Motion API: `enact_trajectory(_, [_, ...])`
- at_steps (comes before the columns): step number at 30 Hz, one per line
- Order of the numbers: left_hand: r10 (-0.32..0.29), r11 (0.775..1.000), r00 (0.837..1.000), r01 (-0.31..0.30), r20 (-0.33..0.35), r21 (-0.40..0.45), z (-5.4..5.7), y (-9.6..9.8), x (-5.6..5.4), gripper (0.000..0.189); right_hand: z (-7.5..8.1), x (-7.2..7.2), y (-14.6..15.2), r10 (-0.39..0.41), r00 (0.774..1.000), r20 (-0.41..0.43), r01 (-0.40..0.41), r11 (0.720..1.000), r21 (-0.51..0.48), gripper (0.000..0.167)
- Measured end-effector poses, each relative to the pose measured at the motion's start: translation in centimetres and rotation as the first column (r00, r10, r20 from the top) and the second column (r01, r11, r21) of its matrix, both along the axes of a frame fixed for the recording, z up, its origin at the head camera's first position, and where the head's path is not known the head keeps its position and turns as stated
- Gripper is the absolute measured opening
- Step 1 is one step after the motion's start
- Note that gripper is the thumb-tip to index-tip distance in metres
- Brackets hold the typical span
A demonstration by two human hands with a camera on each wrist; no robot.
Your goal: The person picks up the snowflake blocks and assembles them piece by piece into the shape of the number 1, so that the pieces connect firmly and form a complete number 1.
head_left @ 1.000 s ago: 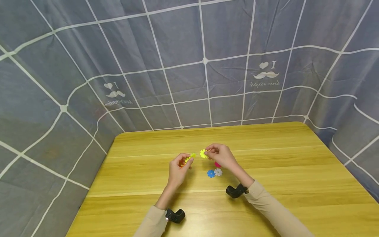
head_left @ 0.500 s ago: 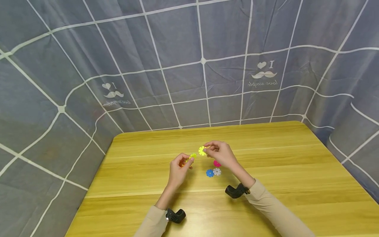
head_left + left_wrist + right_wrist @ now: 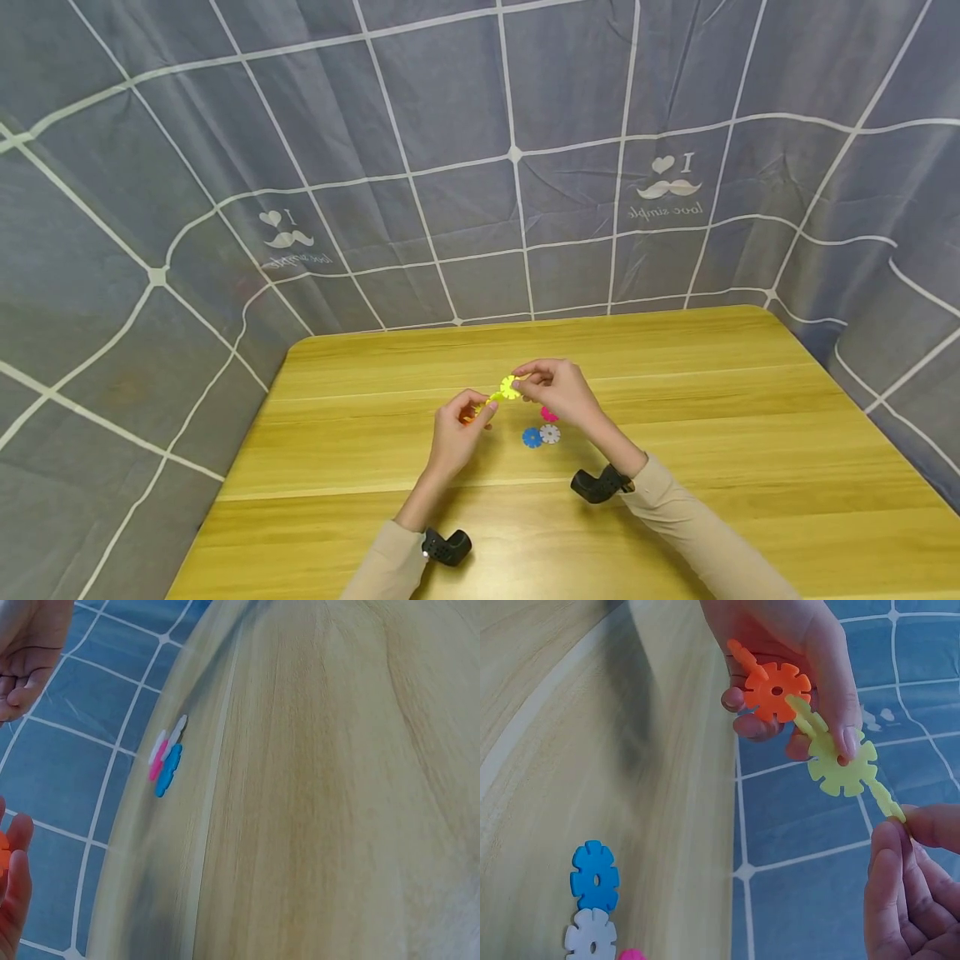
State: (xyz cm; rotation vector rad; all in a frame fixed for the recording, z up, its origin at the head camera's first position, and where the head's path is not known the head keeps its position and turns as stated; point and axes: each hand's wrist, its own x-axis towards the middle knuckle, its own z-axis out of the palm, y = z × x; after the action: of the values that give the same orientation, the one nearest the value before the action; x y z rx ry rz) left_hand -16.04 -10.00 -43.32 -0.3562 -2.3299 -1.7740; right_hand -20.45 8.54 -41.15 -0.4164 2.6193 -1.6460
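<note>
Above the table, my left hand (image 3: 453, 433) pinches a chain of snowflake discs, its thumb on the face of a yellow disc (image 3: 842, 765). Orange discs (image 3: 777, 691) hang at the chain's other end, partly behind the fingers. My right hand (image 3: 562, 396) pinches another yellow snowflake disc (image 3: 509, 387) between thumb and fingertips. Seen edge-on in the right wrist view, that disc meets the rim of the left hand's yellow disc; how deep its slot sits I cannot tell. The left wrist view catches only parts of both hands at its left edge.
On the wooden table (image 3: 675, 400), a blue disc (image 3: 532, 437) and a white disc (image 3: 550, 434) lie touching, with a pink disc (image 3: 549, 413) just beyond, partly under the right hand. A grey checked curtain (image 3: 465, 200) surrounds the table's far side.
The two hands have come together: the gap between the right hand's yellow disc and the left hand's chain has closed, and they now meet. The discs on the table stay put.
</note>
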Motion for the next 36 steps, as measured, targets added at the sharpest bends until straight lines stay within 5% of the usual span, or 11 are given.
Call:
enact_trajectory(13, [-0.005,1.0,0.999,0.004,-0.036,-0.016,0.2,0.4,0.1,0.011,0.5,0.1,0.1,0.013,1.0,0.013,-0.013,1.0,0.023,0.019])
enact_trajectory(26, [0.018,0.995,0.967,-0.043,-0.252,-0.094,0.4,0.8,0.4,0.006,2.0,0.3,0.5,0.082,0.997,0.007,-0.082,0.995,0.059,0.012])
enact_trajectory(36, [0.026,0.993,0.969,-0.054,-0.247,-0.106,0.2,0.9,0.4,0.006,1.4,0.2,0.6,0.081,0.994,0.068,-0.081,0.997,-0.004,0.014])
